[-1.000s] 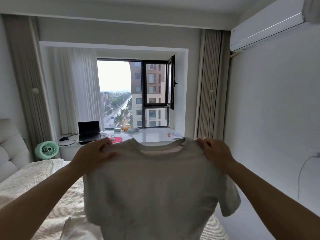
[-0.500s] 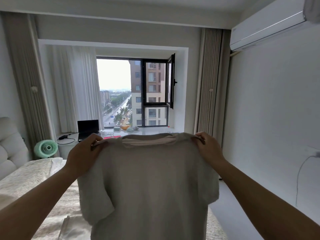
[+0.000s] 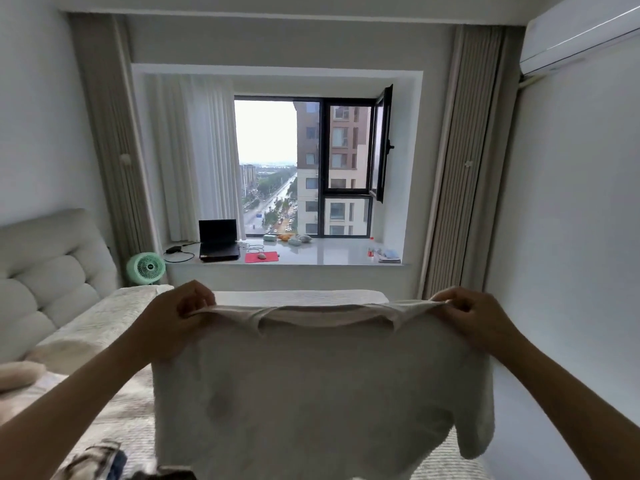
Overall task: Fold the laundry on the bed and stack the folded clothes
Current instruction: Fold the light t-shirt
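A bedroom: a bay window (image 3: 308, 168) at 12 o'clock, with pale curtains (image 3: 194, 157) drawn to its left side and a white sill (image 3: 329, 254) beneath. On the sill sit a laptop (image 3: 219, 240) and a red pad (image 3: 261, 257) just to its right. A green fan (image 3: 145, 267) stands at 10 o'clock, beside a padded headboard (image 3: 48, 268). An air conditioner (image 3: 581, 29) hangs high at 2 o'clock.

The bed (image 3: 104, 320) fills the lower frame, under a pale textured cover. A grey T-shirt (image 3: 311, 393) hangs spread in mid-air above it, at 6 o'clock, collar up. The left hand (image 3: 173, 320) pinches the shirt's left shoulder, fingers curled over the fabric. The right hand (image 3: 476, 318) pinches the right shoulder the same way, thumb and fingers closed on the seam. The top edge is pulled taut between them. One sleeve droops at 4 o'clock.

At 7 o'clock, dark patterned clothes (image 3: 100, 460) lie on the cover, blurred. A pale bundle (image 3: 17, 375) rests at 9 o'clock.
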